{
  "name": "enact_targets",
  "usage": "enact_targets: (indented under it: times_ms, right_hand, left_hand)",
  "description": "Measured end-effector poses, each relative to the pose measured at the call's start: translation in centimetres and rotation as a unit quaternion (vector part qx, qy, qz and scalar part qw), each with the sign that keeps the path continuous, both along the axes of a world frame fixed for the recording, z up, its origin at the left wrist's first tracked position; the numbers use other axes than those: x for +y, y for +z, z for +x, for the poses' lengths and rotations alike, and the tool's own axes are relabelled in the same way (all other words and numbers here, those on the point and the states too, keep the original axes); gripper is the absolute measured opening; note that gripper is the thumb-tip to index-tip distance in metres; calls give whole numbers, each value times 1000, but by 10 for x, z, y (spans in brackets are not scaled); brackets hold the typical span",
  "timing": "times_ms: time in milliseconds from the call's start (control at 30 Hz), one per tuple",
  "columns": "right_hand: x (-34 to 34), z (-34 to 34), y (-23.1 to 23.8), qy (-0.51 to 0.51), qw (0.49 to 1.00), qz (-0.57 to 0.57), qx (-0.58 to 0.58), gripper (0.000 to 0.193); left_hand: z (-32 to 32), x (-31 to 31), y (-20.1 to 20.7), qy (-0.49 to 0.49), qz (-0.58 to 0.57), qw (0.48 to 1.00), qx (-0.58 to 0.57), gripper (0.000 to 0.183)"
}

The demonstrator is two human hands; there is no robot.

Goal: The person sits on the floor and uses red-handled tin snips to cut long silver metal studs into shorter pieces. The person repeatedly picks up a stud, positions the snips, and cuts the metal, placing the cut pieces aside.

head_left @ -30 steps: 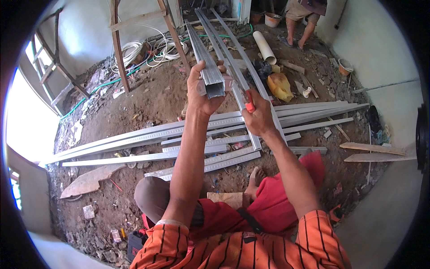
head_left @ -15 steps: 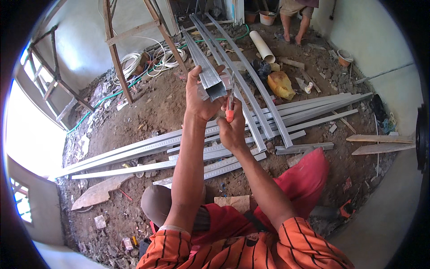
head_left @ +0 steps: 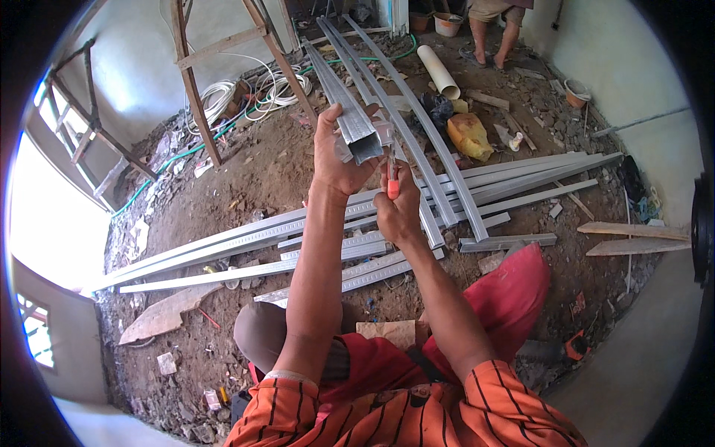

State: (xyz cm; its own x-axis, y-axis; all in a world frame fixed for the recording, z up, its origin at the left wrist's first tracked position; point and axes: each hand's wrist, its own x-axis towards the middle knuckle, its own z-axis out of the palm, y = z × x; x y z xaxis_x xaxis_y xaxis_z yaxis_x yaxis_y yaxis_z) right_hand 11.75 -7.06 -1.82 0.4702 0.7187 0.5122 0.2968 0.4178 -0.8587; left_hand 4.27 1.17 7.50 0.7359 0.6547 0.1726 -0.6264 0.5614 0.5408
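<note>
A long galvanized metal channel (head_left: pixel 339 100) points away from me, its hollow near end raised above the floor. My left hand (head_left: pixel 335 165) is closed around that end, cupping it from below with the thumb on its left side. My right hand (head_left: pixel 402 205) is wrapped round a small orange-handled tool (head_left: pixel 393 188), close to the channel's right edge. The tool's metal part meets the channel's near corner, where a clear plastic-like piece (head_left: pixel 383 132) also sits. My fingers partly hide the tool, so I cannot make out its exact kind.
More metal channels (head_left: pixel 223 246) lie crossed on the dirt floor. A wooden trestle (head_left: pixel 195 82) and coiled white cable (head_left: pixel 277 89) stand at the far left. A white pipe (head_left: pixel 438 72), a yellow bag (head_left: pixel 468 136), buckets (head_left: pixel 447 24) and another person's legs (head_left: pixel 491 37) are farther off.
Both hands and the channel's near end have shifted slightly right. The orange-handled tool has moved a little right with my right hand. The grip of each hand stays the same.
</note>
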Motion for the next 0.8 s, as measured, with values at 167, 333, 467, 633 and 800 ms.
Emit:
enact_targets:
  times_ms: [167, 333, 467, 633, 800]
  right_hand:
    - [14, -8, -17, 54, 991, 64, 100, 22]
    - [20, -15, -21, 73, 991, 68, 94, 21]
    - [18, -10, -20, 79, 992, 66, 78, 29]
    - [-1, 2, -2, 72, 996, 23, 53, 41]
    - [-4, 15, 13, 8, 997, 27, -67, 38]
  left_hand:
    - [7, 1, -1, 16, -9, 1000, 10, 56]
    - [2, 2, -1, 39, -15, 999, 10, 51]
    - [-2, 2, -1, 24, -40, 999, 4, 39]
    - [-10, 8, -2, 10, -40, 998, -47, 34]
    - [-5, 6, 2, 31, -50, 998, -24, 35]
